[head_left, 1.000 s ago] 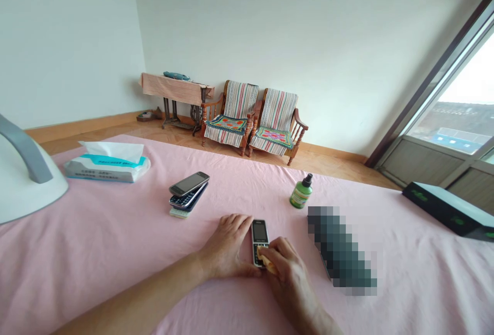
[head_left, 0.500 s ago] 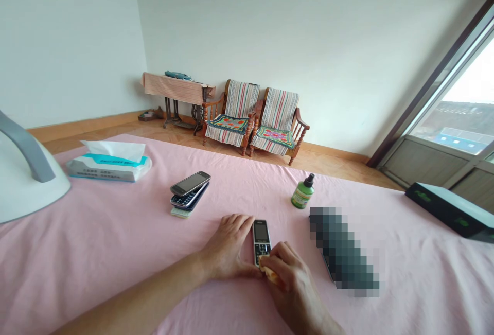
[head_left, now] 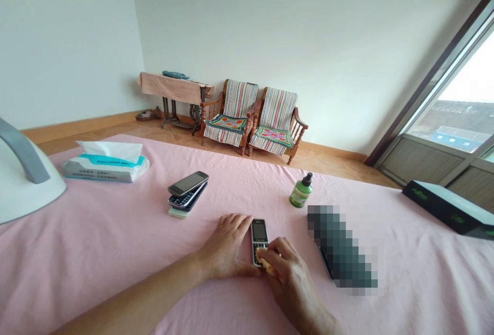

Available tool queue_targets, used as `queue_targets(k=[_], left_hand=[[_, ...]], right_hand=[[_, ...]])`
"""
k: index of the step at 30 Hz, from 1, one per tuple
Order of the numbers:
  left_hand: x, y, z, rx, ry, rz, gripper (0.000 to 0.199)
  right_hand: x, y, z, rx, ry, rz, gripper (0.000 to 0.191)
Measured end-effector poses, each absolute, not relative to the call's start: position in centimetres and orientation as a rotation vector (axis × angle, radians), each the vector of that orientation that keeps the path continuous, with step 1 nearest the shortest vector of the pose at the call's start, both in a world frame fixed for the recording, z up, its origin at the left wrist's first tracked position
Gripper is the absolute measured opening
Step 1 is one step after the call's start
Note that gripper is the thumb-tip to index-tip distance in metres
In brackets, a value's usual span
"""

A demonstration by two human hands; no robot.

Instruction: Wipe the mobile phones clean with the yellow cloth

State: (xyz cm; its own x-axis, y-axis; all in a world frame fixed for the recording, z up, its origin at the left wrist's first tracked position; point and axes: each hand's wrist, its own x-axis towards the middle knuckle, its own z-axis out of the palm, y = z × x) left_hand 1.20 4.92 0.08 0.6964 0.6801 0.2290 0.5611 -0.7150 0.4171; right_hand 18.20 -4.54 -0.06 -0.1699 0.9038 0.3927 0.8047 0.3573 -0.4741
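A black keypad mobile phone (head_left: 260,232) with silver edges lies face up on the pink cloth (head_left: 162,252). Along its left side, my left hand (head_left: 226,247) braces it, fingers by the top corner and thumb at the bottom edge. My right hand (head_left: 287,268) pinches a small yellow cloth (head_left: 266,261) and presses it on the keypad, covering part of the keys. Up and to the left is a stack of phones (head_left: 188,193), the top one tilted. A green spray bottle (head_left: 301,191) with a black top stands to the right, beyond my right hand.
A blurred dark object (head_left: 341,250) lies right of my right hand. Farther right sits a black-and-white box (head_left: 451,209). At left are a tissue pack (head_left: 106,162) and a white appliance (head_left: 27,180) with a grey handle. Two wooden chairs (head_left: 252,119) stand beyond the table.
My right hand has shifted the yellow cloth slightly up the keypad. My left hand stays at the phone's side. The whole view has drifted slightly.
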Motion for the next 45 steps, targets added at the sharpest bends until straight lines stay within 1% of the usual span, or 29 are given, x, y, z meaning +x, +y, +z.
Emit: queue_targets(k=[2, 8, 13, 17, 21, 37, 42, 45], left_hand=[[1.2, 4.93, 0.0, 2.596, 0.973, 0.536, 0.098], [1.24, 4.93, 0.01, 2.597, 0.966, 0.545, 0.095], [1.22, 4.94, 0.23, 2.597, 0.979, 0.519, 0.098], [1.19, 4.97, 0.17, 2.593, 0.96, 0.541, 0.095], [1.25, 5.03, 0.04, 2.594, 0.961, 0.54, 0.097], [1.32, 5.02, 0.2, 2.594, 0.961, 0.523, 0.097], [1.25, 5.11, 0.25, 2.598, 0.971, 0.502, 0.098], [1.17, 5.01, 0.3, 2.599, 0.968, 0.513, 0.097]], right_hand=[[18.15, -4.5, -0.04, -1.481, -2.004, 0.218, 0.037], [18.07, -4.8, 0.08, -1.469, -2.021, 0.272, 0.025], [18.19, -4.75, 0.27, -1.503, -1.989, 0.286, 0.029], [18.22, -4.81, 0.28, -1.472, -2.005, 0.296, 0.026], [18.23, -4.68, 0.04, -1.5, -1.981, 0.28, 0.029], [18.21, -4.7, 0.21, -1.505, -1.985, 0.354, 0.027], [18.24, -4.6, 0.14, -1.534, -1.972, 0.322, 0.031], [18.29, -4.71, 0.12, -1.508, -1.992, 0.344, 0.03]])
